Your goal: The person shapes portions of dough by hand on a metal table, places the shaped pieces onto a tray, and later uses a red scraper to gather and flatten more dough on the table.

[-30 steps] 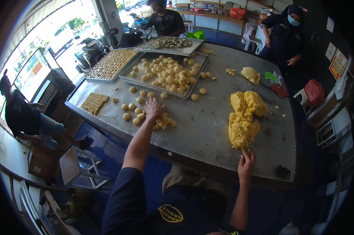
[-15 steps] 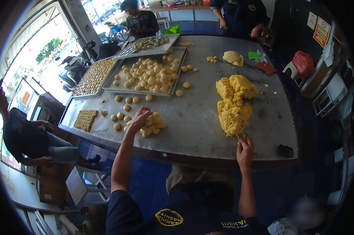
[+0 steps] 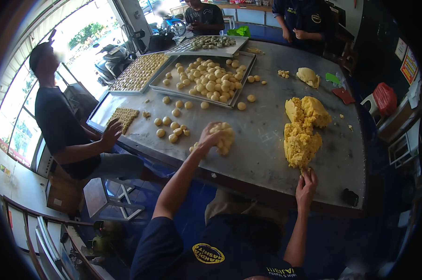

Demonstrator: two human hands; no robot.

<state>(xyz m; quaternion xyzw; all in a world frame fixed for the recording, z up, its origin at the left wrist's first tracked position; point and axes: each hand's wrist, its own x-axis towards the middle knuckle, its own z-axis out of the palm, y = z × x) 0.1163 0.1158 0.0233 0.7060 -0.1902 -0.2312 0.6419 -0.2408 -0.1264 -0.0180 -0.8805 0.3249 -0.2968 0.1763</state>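
Note:
At the near edge of the metal table, my left hand (image 3: pixel 212 136) is closed over a clump of pale dough (image 3: pixel 226 139); the fingertips are partly hidden by the hand. Left of it lie several small round dough balls (image 3: pixel 174 125). My right hand (image 3: pixel 307 185) is closed in a pinch at the near end of a crumbly yellow mound of filling (image 3: pixel 303 144), with a small bit of yellow filling (image 3: pixel 305 171) at the fingertips.
A tray of dough balls (image 3: pixel 211 79) stands at the back, beside a tray of neat rows (image 3: pixel 138 72) and a tray of greenish pieces (image 3: pixel 215 42). A slab of small brown pieces (image 3: pixel 123 117) lies at left. A larger dough lump (image 3: pixel 308 77) sits far right. Other people stand around.
My view has swung, shifting the table rightward in it. My left hand and the dough clump have moved right, away from the dough balls. The person at left has come nearer the table, one hand raised.

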